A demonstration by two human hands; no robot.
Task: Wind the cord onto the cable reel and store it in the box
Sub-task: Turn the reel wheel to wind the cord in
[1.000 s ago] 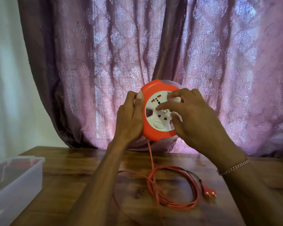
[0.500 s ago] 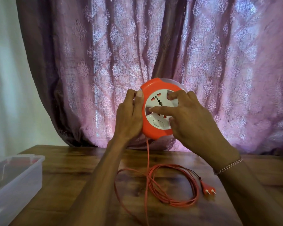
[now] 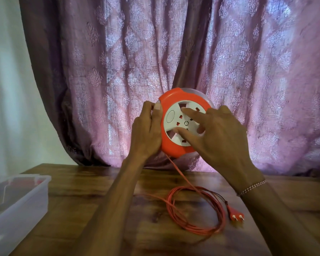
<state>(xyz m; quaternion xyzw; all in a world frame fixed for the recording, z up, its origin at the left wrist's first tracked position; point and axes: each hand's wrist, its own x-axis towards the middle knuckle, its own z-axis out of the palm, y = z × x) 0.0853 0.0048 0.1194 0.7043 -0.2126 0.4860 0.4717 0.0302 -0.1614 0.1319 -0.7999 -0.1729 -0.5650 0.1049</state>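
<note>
I hold an orange cable reel (image 3: 171,145) with a white socket face upright above the table. My left hand (image 3: 146,133) grips its left rim, thumb on the front edge. My right hand (image 3: 218,137) lies on the white face, with straight fingers pressed into its slots. An orange cord (image 3: 196,213) runs from the reel's underside down to a loose coil on the table. The cord ends in an orange two-pin plug (image 3: 236,215) at the coil's right.
A clear plastic box (image 3: 20,204) stands open at the table's left edge. The wooden table (image 3: 85,185) reaches back to a purple patterned curtain (image 3: 155,52) hanging just behind the reel. A pale wall lies at the far left.
The white socket face has turned under my right fingers; its oval button went from the bottom to the left. The coil on the table has shifted and shrunk a little.
</note>
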